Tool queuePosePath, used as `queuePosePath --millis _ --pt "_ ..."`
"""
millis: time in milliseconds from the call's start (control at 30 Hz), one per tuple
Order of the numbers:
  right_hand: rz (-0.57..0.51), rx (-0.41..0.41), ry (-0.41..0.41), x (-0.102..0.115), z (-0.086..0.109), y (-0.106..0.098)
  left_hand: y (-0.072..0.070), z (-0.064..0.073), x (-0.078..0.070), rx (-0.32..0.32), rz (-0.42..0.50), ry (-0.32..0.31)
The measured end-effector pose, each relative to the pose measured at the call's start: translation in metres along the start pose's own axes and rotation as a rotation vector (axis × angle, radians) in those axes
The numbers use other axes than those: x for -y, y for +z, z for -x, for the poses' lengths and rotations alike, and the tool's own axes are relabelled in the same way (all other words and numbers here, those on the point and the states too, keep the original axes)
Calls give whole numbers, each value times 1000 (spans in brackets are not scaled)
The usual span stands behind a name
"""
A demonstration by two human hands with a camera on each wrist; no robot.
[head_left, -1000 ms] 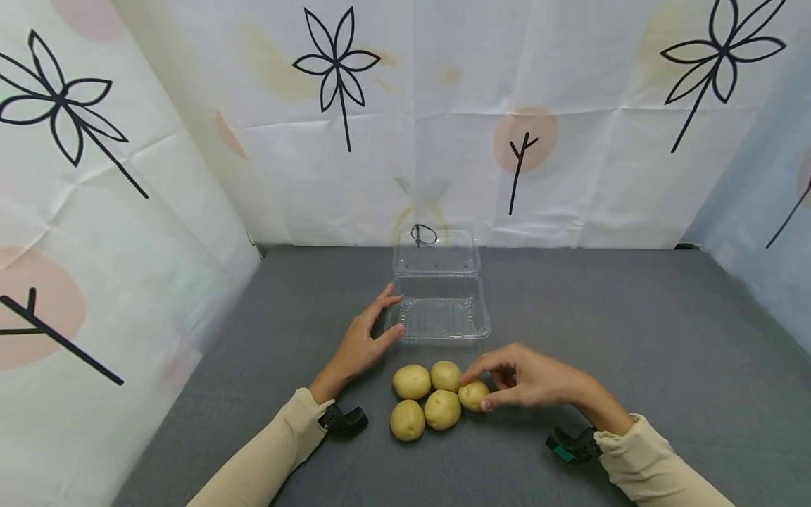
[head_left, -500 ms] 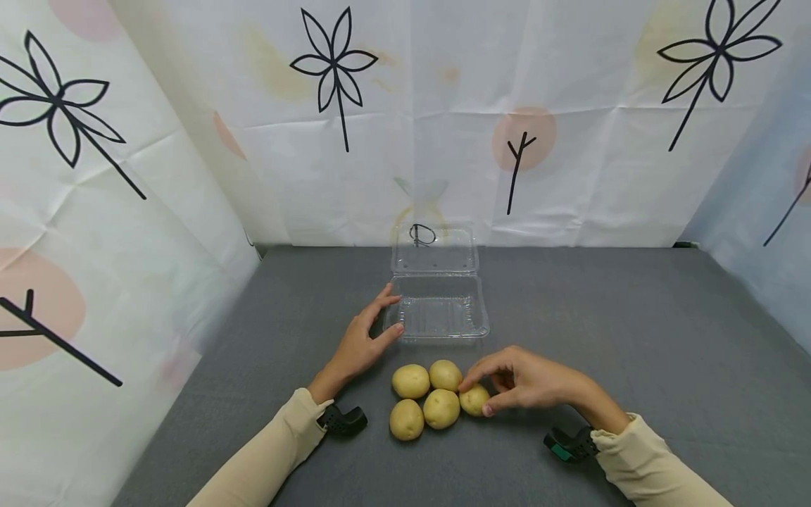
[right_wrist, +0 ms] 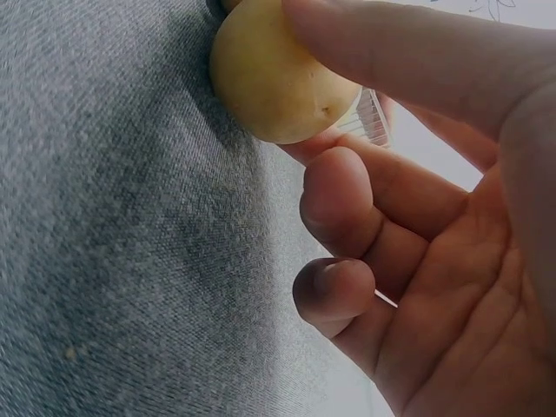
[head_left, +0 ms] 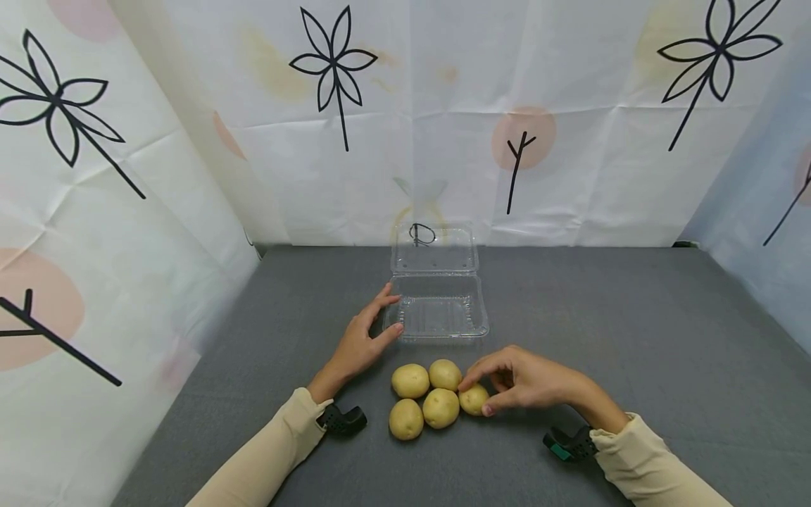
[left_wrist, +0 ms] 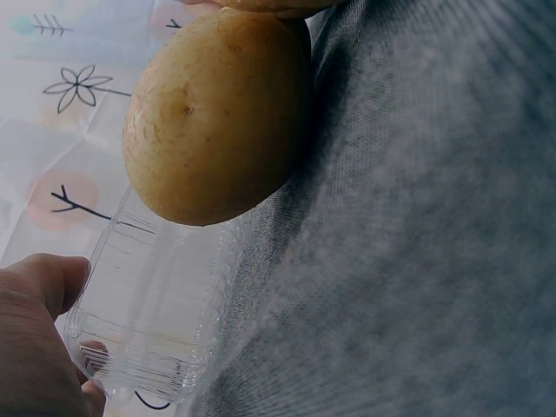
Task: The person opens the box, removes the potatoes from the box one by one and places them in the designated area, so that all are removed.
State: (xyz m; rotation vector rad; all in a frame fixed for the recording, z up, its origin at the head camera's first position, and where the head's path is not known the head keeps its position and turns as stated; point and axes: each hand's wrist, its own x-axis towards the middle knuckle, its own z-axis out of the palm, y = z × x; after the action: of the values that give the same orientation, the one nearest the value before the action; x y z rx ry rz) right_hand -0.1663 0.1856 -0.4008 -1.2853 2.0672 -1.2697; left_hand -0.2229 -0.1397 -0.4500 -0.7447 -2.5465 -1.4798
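Observation:
In the head view my right hand point(head_left: 529, 380) pinches the rightmost potato point(head_left: 473, 400) of a small cluster between thumb and forefinger. The right wrist view shows the thumb lying over this potato point(right_wrist: 278, 74), the forefinger behind it and the other fingers curled free of it. My left hand point(head_left: 361, 345) rests with fingers spread at the left rim of a clear plastic clamshell container point(head_left: 437, 334), whose lid point(head_left: 435, 253) is raised at the back. From the left wrist, the thumb point(left_wrist: 52, 280) touches the container's edge. No potato is inside the container.
Several other yellow potatoes lie close together in front of the container, among them one at the back left point(head_left: 410, 381) and one at the front left point(head_left: 406, 420). A grey cloth point(head_left: 602, 303) covers the table. A printed white curtain point(head_left: 570, 176) stands along the back edge.
Both hands hold nearly still. The pinched potato shifts very slightly toward the front between the first frame and the later ones, and the head view drifts a little.

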Motion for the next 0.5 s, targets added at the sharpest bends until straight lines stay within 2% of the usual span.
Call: queuePosePath --millis 500 --pt "67 -24 -33 0 0 -1 0 0 -1 -1 -3 -5"
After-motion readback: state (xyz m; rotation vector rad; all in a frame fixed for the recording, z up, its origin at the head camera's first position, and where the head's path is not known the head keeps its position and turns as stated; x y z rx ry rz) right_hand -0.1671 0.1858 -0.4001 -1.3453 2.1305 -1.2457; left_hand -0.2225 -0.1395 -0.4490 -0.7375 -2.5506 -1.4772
